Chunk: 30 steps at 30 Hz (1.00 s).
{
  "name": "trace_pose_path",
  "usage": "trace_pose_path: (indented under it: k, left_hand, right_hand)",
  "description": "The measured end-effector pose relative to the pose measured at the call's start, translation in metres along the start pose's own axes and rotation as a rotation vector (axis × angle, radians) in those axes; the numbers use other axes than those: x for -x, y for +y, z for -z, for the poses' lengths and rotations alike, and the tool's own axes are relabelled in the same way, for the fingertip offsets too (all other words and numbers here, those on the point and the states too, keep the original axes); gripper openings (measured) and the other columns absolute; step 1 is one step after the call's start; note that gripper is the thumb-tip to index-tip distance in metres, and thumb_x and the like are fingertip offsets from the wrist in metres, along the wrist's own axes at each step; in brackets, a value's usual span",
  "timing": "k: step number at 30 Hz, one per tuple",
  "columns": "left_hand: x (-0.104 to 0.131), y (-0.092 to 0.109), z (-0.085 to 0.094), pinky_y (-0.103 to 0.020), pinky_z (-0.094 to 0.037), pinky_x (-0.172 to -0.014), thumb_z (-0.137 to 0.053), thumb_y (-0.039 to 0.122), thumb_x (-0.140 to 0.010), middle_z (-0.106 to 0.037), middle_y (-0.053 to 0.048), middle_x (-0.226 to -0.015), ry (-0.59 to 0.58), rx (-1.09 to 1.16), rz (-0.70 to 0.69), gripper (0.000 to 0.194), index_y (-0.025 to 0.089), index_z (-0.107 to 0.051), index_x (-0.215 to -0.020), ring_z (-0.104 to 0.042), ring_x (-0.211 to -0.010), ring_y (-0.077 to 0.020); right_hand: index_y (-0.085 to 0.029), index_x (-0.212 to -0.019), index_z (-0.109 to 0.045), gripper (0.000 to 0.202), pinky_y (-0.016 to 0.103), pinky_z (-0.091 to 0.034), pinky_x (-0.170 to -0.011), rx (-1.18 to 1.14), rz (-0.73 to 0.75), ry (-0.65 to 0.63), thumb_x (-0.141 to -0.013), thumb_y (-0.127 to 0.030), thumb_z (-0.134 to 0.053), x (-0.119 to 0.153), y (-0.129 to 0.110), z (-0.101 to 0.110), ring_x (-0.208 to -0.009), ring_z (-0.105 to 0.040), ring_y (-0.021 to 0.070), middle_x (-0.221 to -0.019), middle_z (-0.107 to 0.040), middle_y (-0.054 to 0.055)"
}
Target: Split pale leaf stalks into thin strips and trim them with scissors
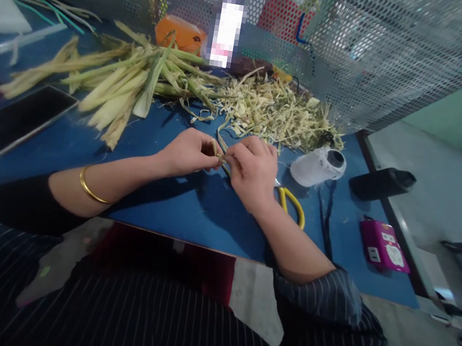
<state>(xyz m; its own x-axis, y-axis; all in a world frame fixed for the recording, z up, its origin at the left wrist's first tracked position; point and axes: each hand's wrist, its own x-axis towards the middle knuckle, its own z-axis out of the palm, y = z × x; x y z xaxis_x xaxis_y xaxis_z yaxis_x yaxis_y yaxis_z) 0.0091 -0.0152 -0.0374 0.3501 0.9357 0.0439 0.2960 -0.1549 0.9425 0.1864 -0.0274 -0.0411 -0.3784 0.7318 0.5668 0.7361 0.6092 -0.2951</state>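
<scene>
Above the middle of the blue table, my left hand and my right hand meet, fingertips almost touching. Both are closed in a pinch on a thin, pale green-brown plant strip. One length of it rises in a curve behind the fingers; the rest is partly hidden by my right hand. Beside my right wrist lie scissors with yellow handles, their blades mostly covered by the hand. Beyond my hands is a heap of short plant scraps. A bundle of long, flat, dried plant stalks lies to the left of it.
A white-wrapped roll, a black cylinder and a magenta socket box sit on the right. A dark phone-like slab lies left. An orange object stands behind the stalks, before a perforated metal screen. The table's front edge is close to my body.
</scene>
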Motion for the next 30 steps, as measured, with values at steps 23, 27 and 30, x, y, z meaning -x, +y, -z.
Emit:
trace_pose_path:
  k: [23, 27, 30]
  left_hand:
    - [-0.002, 0.002, 0.003, -0.023, -0.039, -0.05, -0.072, 0.027, -0.068, -0.064, -0.003, -0.061, 0.051, 0.243, 0.153, 0.015, 0.013, -0.068, -0.068, -0.053, -0.054, -0.0097]
    - [-0.001, 0.004, 0.002, -0.023, -0.04, -0.052, -0.073, 0.028, -0.069, -0.064, -0.003, -0.061, 0.035, 0.254, 0.165, 0.016, 0.013, -0.068, -0.069, -0.054, -0.054, -0.0098]
    - [0.0, 0.004, 0.003, -0.022, -0.039, -0.053, -0.073, 0.029, -0.071, -0.065, -0.004, -0.063, -0.016, 0.25, 0.111, 0.018, 0.012, -0.069, -0.072, -0.055, -0.056, -0.0098]
  right_hand:
    - [-0.022, -0.103, -0.066, 0.019, 0.03, -0.043, -0.078, -0.174, 0.044, -0.147, -0.093, -0.026, -0.05, -0.001, 0.01, 0.005, -0.089, -0.059, 0.0178, -0.098, -0.065, 0.006]
    - [-0.02, -0.089, -0.065, 0.021, 0.029, -0.038, -0.069, -0.026, 0.072, -0.141, -0.095, -0.029, -0.046, -0.001, 0.01, 0.004, -0.076, -0.054, 0.0162, -0.085, -0.062, 0.005]
    - [-0.019, -0.082, -0.061, 0.022, 0.028, -0.035, -0.064, -0.034, 0.082, -0.142, -0.095, -0.025, -0.045, -0.002, 0.01, 0.006, -0.071, -0.05, 0.0151, -0.079, -0.058, 0.004]
